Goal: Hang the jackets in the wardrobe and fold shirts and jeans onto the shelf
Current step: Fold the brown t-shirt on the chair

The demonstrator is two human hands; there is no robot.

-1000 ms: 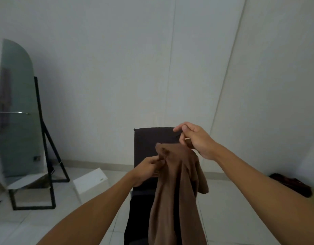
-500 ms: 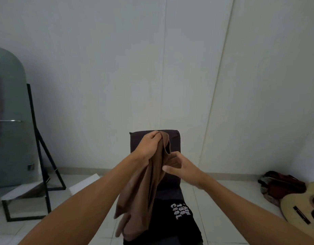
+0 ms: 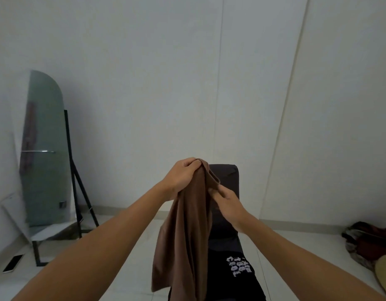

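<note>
**At six o'clock: brown shirt held up for folding**

At centre frame, over the dark chair (image 3: 223, 177), hangs the brown shirt (image 3: 183, 231), lifted high, likely to let the cloth fall straight. Gripped at its top edge, twelve o'clock, by the left hand (image 3: 183, 178), fingers curled round the bunched fabric. Pinched at three o'clock by the right hand (image 3: 225, 199). Compared with half a second earlier: right hand now closed on the hem, formerly open beside it.

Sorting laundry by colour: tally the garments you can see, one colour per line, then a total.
Brown: 1, the brown garment held up by the left hand and right hand
Black: 1, the black printed garment on the dark chair
Total: 2
</note>
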